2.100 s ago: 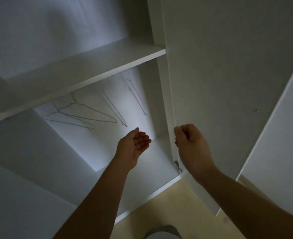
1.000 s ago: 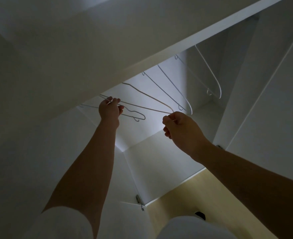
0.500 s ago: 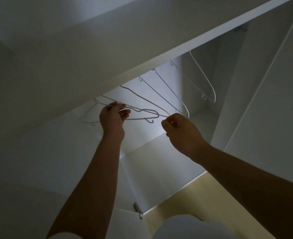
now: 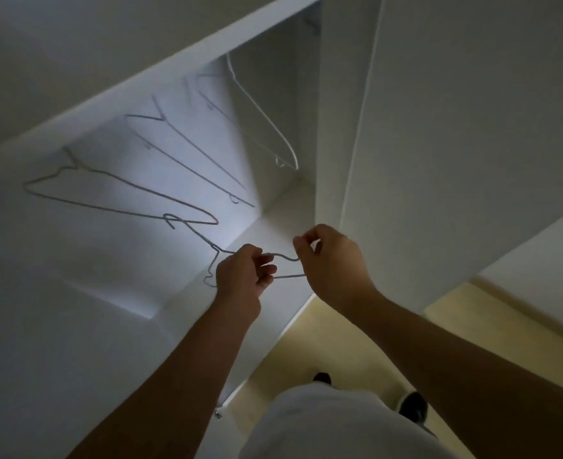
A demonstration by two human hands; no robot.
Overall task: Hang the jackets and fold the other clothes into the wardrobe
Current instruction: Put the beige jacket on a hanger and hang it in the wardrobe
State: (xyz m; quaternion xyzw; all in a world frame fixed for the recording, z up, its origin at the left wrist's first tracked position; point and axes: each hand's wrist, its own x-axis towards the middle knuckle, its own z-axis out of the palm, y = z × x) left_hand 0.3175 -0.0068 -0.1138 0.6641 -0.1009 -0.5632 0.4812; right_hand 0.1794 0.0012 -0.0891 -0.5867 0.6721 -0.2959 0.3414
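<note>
Both hands are clamped on one wire hanger: left hand gripped round its middle, right hand pinching one end, low in the open wardrobe. Risk: hook could get snagged on the neighbouring hanger, which would be dragged down. No jacket is seen.
</note>
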